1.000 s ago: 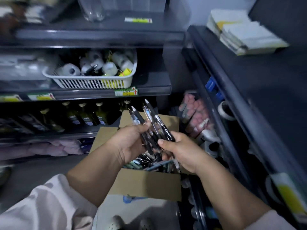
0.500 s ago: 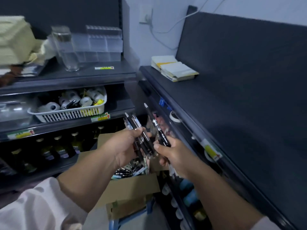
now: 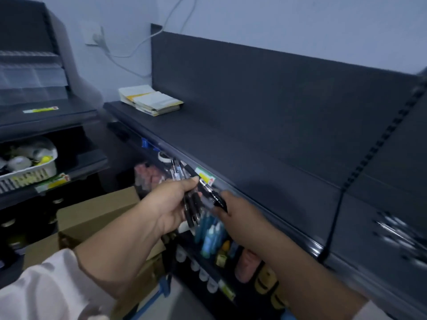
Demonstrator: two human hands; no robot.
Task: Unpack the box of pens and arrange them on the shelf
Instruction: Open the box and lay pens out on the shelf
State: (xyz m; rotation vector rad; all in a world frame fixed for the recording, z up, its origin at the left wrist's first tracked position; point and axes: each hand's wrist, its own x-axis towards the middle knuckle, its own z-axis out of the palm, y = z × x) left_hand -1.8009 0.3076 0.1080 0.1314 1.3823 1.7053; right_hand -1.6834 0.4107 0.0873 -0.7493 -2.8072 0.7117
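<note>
My left hand (image 3: 169, 204) grips a bundle of several black pens (image 3: 191, 205) just in front of the dark shelf's front edge. My right hand (image 3: 233, 212) pinches a single black pen (image 3: 209, 191) drawn out of that bundle, its tip pointing up and left. The wide dark shelf (image 3: 265, 158) stretches to the right at chest height. The brown cardboard box (image 3: 97, 218) stands below and left of my hands; its inside is hidden from here.
A stack of white and yellow paper packs (image 3: 150, 100) lies at the shelf's far left end. Several pens (image 3: 397, 229) lie blurred on the shelf at right. Bottles (image 3: 211, 234) fill the lower shelf. A white basket (image 3: 27, 167) sits on the left rack.
My view has swung up and right from the box to the dark shelf. Both hands rose with the pens, and my right hand has drawn one pen away from the bundle.
</note>
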